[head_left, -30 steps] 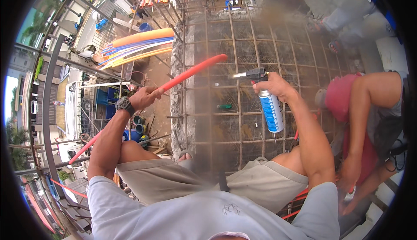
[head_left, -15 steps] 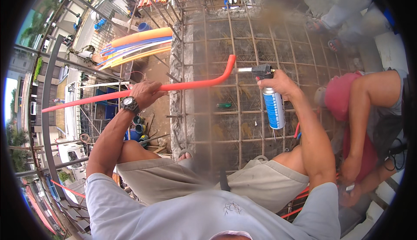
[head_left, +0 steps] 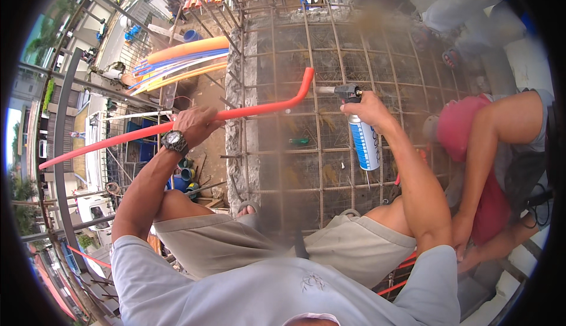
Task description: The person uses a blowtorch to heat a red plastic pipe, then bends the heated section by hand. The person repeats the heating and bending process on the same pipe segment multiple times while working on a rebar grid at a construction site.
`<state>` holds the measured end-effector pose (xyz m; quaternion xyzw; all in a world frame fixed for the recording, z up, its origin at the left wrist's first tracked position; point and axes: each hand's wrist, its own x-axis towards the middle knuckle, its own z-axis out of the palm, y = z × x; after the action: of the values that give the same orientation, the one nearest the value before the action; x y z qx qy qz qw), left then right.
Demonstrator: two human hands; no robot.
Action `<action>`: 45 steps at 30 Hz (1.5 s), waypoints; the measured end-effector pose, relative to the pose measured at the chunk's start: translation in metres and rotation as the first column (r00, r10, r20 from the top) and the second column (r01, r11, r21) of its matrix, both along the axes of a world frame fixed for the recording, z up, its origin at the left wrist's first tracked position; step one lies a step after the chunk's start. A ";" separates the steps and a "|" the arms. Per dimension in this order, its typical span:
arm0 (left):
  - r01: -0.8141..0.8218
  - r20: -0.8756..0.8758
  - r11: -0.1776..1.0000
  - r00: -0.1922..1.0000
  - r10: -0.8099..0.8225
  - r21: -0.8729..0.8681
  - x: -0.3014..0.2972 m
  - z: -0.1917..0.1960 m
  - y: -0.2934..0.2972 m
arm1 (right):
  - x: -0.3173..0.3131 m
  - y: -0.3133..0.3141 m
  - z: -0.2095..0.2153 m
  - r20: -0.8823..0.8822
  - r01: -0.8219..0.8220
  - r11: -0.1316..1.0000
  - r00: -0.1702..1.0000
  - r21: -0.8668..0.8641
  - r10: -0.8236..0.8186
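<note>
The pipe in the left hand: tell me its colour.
Orange-red; the pipe shows along its full bent length in the head view.

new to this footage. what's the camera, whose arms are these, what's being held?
No machine here: a fisheye camera is worn on a person's head and looks down, so straight bars bend near the rim. The two forearms rising from the lower edge are the wearer's own.

The left hand, with a wristwatch, closes its grip on a long orange pipe whose far end curves upward. The right hand holds a gas torch: a blue and white canister with a black head, its nozzle pointing at the pipe's bend.

Below is a grid of steel reinforcing bars. Farther back lie bundled orange and blue pipes. At the right, another person in a red cap crouches.
</note>
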<state>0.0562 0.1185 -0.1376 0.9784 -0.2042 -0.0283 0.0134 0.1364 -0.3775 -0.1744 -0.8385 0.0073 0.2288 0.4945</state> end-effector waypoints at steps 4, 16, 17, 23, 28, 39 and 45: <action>-0.089 -0.111 0.996 0.990 0.091 0.022 0.003 0.005 -0.003 | -0.006 0.004 0.013 -0.028 -0.067 0.984 0.997 0.163 0.072; -0.425 -0.386 0.743 0.890 0.241 -0.517 0.043 0.045 -0.061 | -0.024 0.052 0.099 -0.019 0.343 0.545 0.858 0.765 -0.513; -0.447 -0.380 0.721 0.885 0.270 -0.530 0.043 0.047 -0.065 | -0.024 0.060 0.094 -0.060 0.403 0.502 0.821 0.765 -0.568; -0.525 -0.441 0.555 0.849 0.291 -0.645 0.028 0.063 -0.075 | -0.010 0.119 0.049 -0.086 0.291 0.716 0.947 0.635 -0.309; -0.396 -0.242 0.570 0.913 0.329 -0.720 0.002 0.087 -0.088 | 0.019 0.205 0.045 -0.205 0.264 0.765 0.963 0.587 -0.175; -0.440 -0.134 0.594 0.863 0.487 -0.673 -0.026 0.105 -0.080 | 0.012 0.307 0.096 -0.212 0.185 0.590 0.977 0.786 -0.025; -0.496 -0.169 0.614 0.843 0.511 -0.614 -0.021 0.102 -0.090 | 0.005 0.293 0.101 -0.249 0.207 0.614 0.968 0.762 -0.017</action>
<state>0.0348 0.0282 -0.0357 0.9319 0.0811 0.0586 0.3487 0.1414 -0.0844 -0.0738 -0.5072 0.0136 0.2677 0.8191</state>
